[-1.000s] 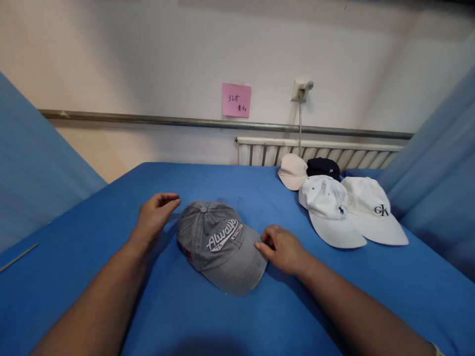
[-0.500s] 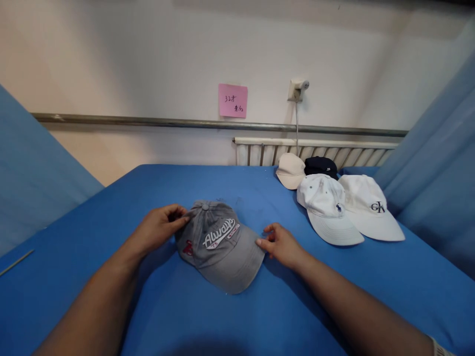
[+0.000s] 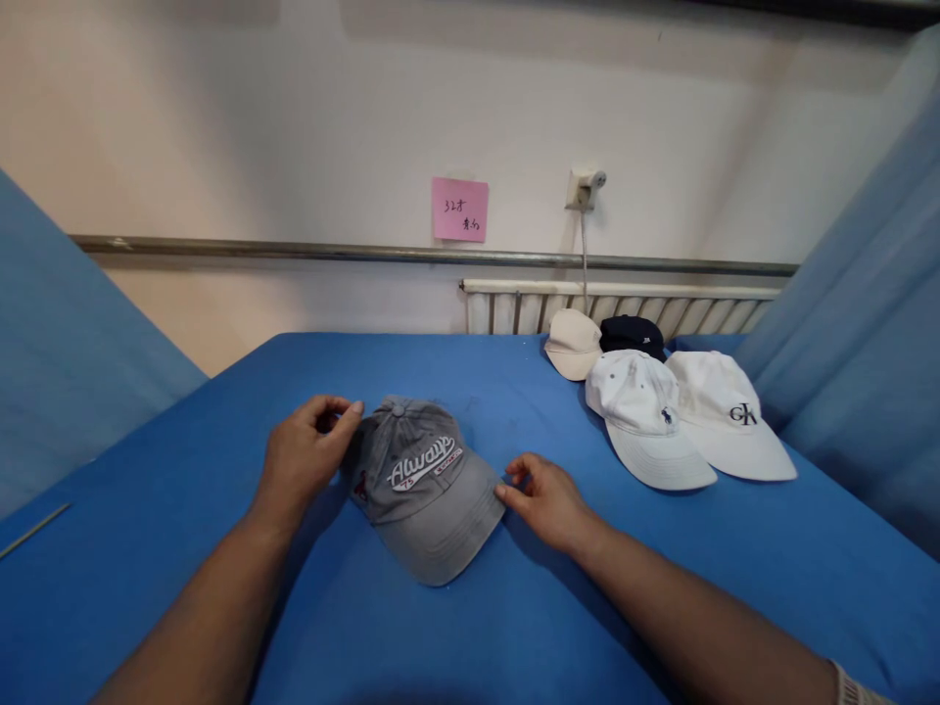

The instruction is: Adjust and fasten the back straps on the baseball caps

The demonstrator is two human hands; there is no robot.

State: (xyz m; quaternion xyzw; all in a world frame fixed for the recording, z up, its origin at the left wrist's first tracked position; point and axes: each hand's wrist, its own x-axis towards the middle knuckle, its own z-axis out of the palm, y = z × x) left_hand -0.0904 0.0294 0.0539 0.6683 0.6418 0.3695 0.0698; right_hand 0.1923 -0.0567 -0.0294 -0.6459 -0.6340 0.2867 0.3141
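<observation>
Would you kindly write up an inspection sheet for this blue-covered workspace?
Surface: blue cover with a few faint dark smudges
Job's things: grey cap, crown up, "Always" lettering on front
Clutter: beige cap, dark cap and two white caps at right; thin stick at left
Hands: left hand at the crown, right hand at the brim; grip firmness unclear
Cables: one cord below the wall outlet
Surroundings: pink note, metal rail, radiator, blue curtains

A single camera is looking forward and slightly down from the wearer's head, sitting above the blue worktop [image 3: 441, 636], framing the left hand [image 3: 305, 450] and right hand [image 3: 550, 502] close by, and facing the wall [image 3: 330, 127] beyond nearly head-on.
</observation>
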